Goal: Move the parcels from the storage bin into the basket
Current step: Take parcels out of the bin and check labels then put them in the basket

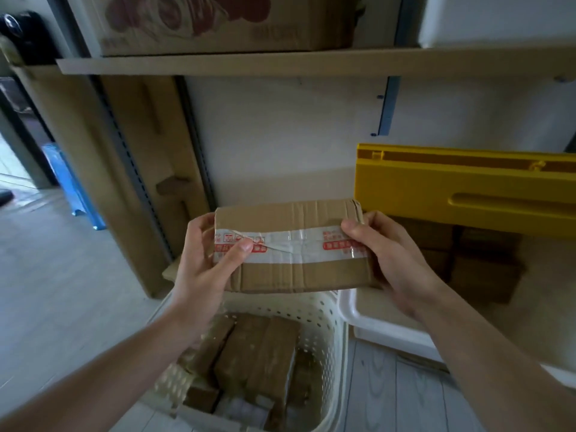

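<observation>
Parcel (293, 247) — between both hands

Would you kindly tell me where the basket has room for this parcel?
The cream perforated plastic basket shows free space along its far and right walls. Brown cardboard parcels crowd its left and near side. Both hands, left and right, hold the taped cardboard parcel above it.

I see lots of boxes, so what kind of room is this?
Probably a storeroom or parcel-sorting corner. A shelf holds a big carton, a white storage bin with a yellow lid holds brown parcels, and both hands hold a taped parcel over a basket.
</observation>
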Action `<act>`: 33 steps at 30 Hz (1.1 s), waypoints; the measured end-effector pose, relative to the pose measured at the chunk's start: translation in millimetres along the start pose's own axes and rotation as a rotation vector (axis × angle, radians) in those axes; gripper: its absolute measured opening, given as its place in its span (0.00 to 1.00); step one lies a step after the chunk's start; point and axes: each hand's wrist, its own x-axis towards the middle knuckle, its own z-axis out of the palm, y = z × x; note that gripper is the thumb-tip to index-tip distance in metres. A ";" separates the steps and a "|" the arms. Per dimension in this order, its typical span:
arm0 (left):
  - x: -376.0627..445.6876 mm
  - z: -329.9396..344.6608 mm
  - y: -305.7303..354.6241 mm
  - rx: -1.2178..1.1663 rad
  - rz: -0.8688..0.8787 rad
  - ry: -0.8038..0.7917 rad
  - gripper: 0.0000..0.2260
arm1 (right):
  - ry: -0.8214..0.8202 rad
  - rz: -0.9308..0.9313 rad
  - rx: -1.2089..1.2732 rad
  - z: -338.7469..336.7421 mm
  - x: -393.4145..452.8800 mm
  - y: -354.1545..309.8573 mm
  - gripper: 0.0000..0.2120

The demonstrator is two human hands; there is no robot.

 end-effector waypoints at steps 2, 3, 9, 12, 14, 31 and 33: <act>3.4 -8.1 -2.3 -0.012 -0.003 0.011 0.24 | -0.018 0.008 0.002 9.4 5.4 3.5 0.11; 5.2 -10.7 -3.5 -0.020 -0.006 0.017 0.24 | -0.022 0.012 0.000 12.8 8.0 4.9 0.12; 13.6 -17.3 -7.4 -0.026 0.017 0.018 0.21 | 0.002 0.026 -0.011 24.1 16.5 6.6 0.19; 15.8 -20.1 -9.0 0.062 0.063 0.004 0.24 | -0.002 0.013 -0.010 24.9 17.3 7.1 0.18; 17.1 -22.5 -11.1 0.209 0.124 -0.002 0.29 | -0.003 -0.003 -0.019 25.4 17.1 6.6 0.17; 15.3 -5.3 -1.7 1.053 0.505 -0.180 0.51 | 0.062 -0.145 0.179 51.7 6.9 0.6 0.34; 15.0 -3.4 -2.4 1.046 0.500 -0.159 0.52 | 0.063 -0.176 0.135 53.9 4.8 1.3 0.36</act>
